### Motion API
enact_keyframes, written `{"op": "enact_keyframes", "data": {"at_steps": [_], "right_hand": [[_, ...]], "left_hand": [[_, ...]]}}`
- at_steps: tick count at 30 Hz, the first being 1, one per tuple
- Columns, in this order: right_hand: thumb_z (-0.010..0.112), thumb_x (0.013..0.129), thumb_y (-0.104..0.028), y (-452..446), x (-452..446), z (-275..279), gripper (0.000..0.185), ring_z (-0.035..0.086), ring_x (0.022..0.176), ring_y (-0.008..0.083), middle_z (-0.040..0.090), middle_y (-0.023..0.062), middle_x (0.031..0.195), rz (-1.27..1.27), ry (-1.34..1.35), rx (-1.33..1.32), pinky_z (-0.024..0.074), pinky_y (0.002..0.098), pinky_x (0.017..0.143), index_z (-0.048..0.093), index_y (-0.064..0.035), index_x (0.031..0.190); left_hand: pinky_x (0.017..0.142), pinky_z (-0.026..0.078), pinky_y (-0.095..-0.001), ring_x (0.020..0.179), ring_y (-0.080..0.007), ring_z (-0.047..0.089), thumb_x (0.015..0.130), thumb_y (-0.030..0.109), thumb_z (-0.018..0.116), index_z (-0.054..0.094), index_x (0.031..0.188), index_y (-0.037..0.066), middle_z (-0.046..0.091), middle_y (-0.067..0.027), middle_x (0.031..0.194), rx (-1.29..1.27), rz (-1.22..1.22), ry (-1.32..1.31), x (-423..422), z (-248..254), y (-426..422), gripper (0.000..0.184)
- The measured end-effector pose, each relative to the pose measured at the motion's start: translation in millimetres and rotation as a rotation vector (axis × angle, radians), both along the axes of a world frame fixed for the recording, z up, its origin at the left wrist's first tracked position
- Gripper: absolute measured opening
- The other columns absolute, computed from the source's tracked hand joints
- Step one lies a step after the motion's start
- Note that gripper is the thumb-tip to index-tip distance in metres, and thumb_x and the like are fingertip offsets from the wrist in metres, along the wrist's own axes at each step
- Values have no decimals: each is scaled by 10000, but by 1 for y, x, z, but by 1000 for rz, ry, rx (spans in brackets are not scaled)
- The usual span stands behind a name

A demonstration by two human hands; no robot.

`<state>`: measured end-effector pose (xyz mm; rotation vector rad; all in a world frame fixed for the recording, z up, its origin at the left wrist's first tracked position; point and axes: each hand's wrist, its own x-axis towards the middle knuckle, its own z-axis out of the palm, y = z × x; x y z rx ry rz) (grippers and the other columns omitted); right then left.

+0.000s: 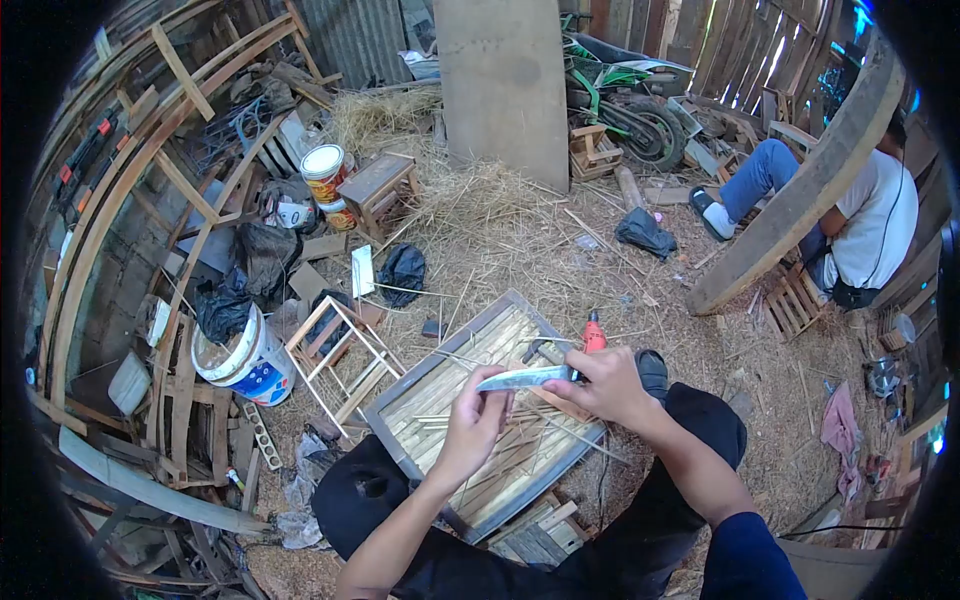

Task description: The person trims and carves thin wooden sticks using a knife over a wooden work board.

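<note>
Nearby, red tool (594, 334) beyond knife (528, 379); sticks (503, 464) littering slatted board (500, 335).

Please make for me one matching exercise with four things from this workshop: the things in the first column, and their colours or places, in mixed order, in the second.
Things:
1. Knife
2. Bucket
3. Cloth
4. Motorbike

Colours or places:
A. Pink, at the far right
B. Green and black, at the back
C. Held in the left hand and the right hand
D. White and blue, at the left

Right pairs: 1-C, 2-D, 3-A, 4-B
</note>
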<state>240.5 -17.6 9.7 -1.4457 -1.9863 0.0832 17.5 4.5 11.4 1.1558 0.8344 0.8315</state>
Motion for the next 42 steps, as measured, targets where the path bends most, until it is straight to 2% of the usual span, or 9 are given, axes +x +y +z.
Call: {"op": "enact_keyframes", "data": {"at_steps": [7,13,16,22,25,31,34,37,42], "right_hand": [[706,823,-518,10,-19,3,477,583,449,254,537,77,501,188,37,6,430,385,442,566,-87,677],[700,810,-559,11,-27,-6,496,588,454,258,546,85,508,237,30,15,444,394,445,632,-79,706],[696,808,-571,9,-34,-5,507,592,460,264,549,93,512,255,67,61,448,395,447,648,-74,721],[702,793,-581,6,-25,-6,540,576,446,257,522,76,492,276,29,38,437,393,442,589,-70,658],[707,785,-583,5,-18,-11,550,554,428,246,491,64,475,284,21,69,418,386,430,538,-87,618],[728,768,-569,1,-10,-11,550,527,408,235,467,56,465,245,-1,105,389,370,411,495,-99,602],[739,756,-561,5,6,-3,547,527,407,232,471,54,466,164,-24,124,388,368,411,485,-100,604],[747,751,-548,7,15,-3,533,531,411,232,475,56,469,93,-32,148,393,365,414,488,-103,613],[739,794,-504,9,29,-10,496,539,423,259,485,81,479,-64,2,146,399,373,425,504,-95,641]], "left_hand": [[755,423,-251,830,-85,491,1016,113,512,547,1126,26,533,-9,900,59,-86,152,0,-10,-10,145],[842,448,-289,918,-138,550,985,64,511,538,1157,9,586,-71,1001,151,-145,246,-4,5,-15,183],[717,403,-231,813,-69,462,988,66,503,521,1170,43,500,6,920,283,-144,271,-5,0,-17,184],[795,427,-255,894,-102,495,959,18,508,523,1164,19,530,-39,981,346,-198,270,-5,5,-18,206],[809,465,-305,898,-164,573,952,36,501,548,1140,-9,593,-108,953,345,-163,255,-3,7,-20,198],[718,406,-233,827,-79,486,997,84,510,546,1130,14,527,-12,921,313,-167,230,0,0,-26,155],[613,354,-206,717,-38,437,1032,182,498,557,1121,30,505,27,853,114,-131,146,-1,6,-26,186],[678,402,-222,762,-55,452,1041,213,495,567,1202,-24,531,19,872,68,-118,129,-4,2,-27,295],[633,376,-211,730,-40,436,1041,227,500,558,1166,4,511,30,850,47,-114,113,-11,2,-23,262]]}}
